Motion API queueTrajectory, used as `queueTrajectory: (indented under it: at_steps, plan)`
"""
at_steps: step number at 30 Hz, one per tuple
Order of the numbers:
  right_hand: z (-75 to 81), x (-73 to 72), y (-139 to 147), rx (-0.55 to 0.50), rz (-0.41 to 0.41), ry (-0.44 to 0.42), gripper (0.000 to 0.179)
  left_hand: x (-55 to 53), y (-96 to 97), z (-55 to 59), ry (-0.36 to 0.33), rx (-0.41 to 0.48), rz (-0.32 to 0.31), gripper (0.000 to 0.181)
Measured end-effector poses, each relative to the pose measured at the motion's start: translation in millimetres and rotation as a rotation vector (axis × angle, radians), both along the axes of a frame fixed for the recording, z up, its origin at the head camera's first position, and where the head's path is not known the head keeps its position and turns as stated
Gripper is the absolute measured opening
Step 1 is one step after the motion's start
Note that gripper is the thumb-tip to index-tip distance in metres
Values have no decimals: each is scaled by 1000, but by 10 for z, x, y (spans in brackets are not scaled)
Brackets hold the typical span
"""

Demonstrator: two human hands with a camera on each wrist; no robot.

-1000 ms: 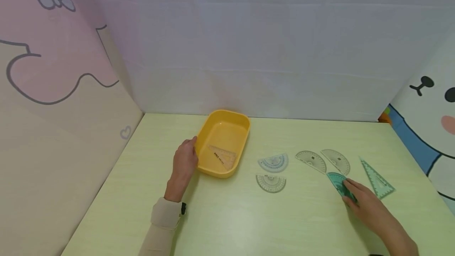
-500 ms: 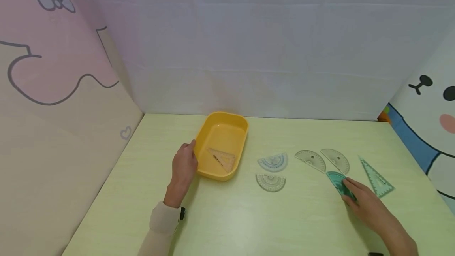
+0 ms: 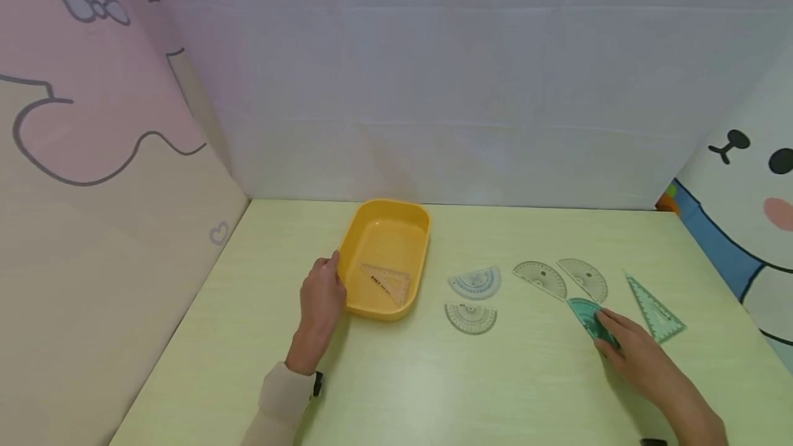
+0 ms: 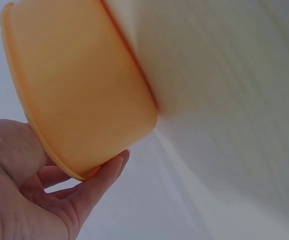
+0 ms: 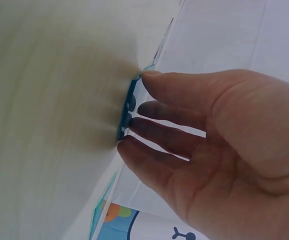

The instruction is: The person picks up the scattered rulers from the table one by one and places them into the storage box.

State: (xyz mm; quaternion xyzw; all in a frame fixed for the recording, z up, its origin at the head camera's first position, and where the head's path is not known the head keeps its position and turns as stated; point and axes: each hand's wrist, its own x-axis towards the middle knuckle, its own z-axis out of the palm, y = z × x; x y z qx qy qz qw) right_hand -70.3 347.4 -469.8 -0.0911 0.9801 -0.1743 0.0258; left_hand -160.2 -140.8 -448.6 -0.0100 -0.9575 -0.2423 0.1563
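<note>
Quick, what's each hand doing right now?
Left hand: closed, holding the yellow rectangular plastic tray.
Right hand: closed, pinching the translucent green plastic protractor.

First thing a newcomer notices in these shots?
Probably the bright yellow tray near the table's far edge, an orange set square inside and the left hand gripping its left side. Next, the deep green protractor over to the right, pinched by the right hand, just nearer than two clear protractors.

Head cam high, fwd & down at table [image 3: 396, 380]; wrist cams close: L shares tray [image 3: 392, 243], R grn protractor [image 3: 585, 315].
</note>
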Motion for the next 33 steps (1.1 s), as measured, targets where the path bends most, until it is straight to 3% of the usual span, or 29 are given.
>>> queueTrajectory:
  at_steps: [10,33]
  plan:
    - [42,-6,-4,-2,8,23,54,93,69,-4,38,0,15,39]
    - [15,11,1,-38,25,36,54,259,214,-1,19,-44,59,28]
